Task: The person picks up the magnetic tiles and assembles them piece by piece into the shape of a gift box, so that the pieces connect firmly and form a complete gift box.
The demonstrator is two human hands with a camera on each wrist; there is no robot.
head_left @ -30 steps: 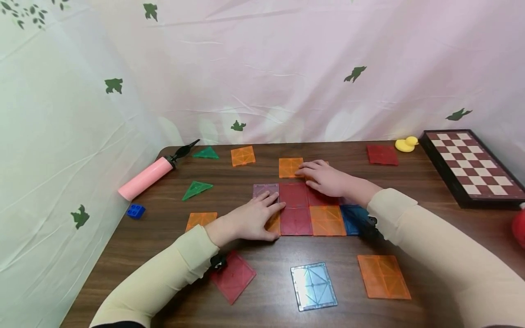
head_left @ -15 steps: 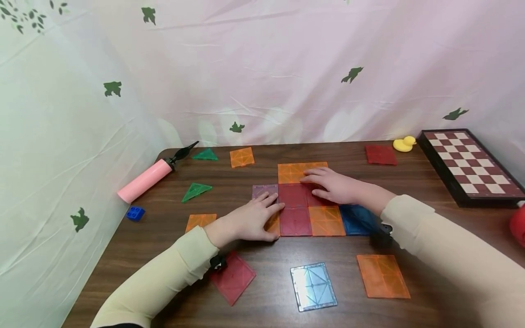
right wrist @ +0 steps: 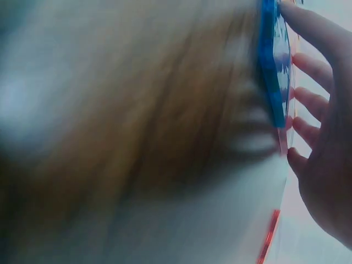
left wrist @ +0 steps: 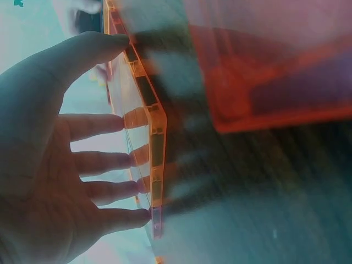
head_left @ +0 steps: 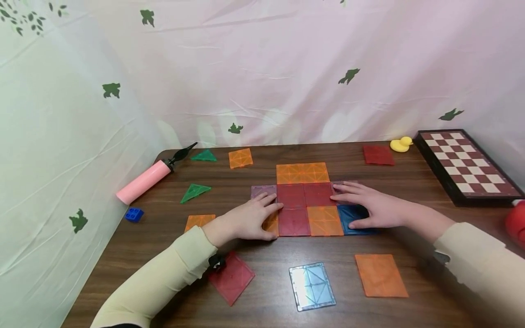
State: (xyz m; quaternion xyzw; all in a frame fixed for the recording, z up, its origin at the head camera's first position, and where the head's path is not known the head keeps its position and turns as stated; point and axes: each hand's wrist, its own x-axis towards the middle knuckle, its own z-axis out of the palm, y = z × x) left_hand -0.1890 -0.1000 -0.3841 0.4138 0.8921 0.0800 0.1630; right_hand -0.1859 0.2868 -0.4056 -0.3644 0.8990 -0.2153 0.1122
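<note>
Flat translucent square tiles lie edge to edge in a block: orange tiles (head_left: 302, 173) at the top, red tiles (head_left: 291, 195) in the middle, a magenta tile (head_left: 293, 222) and an orange tile (head_left: 325, 221) in front. My left hand (head_left: 248, 219) rests spread on the block's left side, fingertips on the purple tile (head_left: 264, 191) and an orange tile (left wrist: 158, 126) partly hidden beneath it. My right hand (head_left: 377, 208) lies spread over the right side. Its thumb touches the blue tile (head_left: 347, 214); its fingers partly cover another purple tile.
Loose tiles surround the block: a pale blue tile (head_left: 312, 287), an orange tile (head_left: 381, 275), a red tile (head_left: 378, 155) and green triangles (head_left: 195, 192). A pink pump (head_left: 144, 182) and blue brick (head_left: 134, 214) stand left; a yellow duck (head_left: 401, 144) and chessboard (head_left: 469, 161) right.
My right hand has moved from the top orange tiles to the right side of the block. The right-hand top orange tile now sits flush beside its neighbour. My left hand stays put.
</note>
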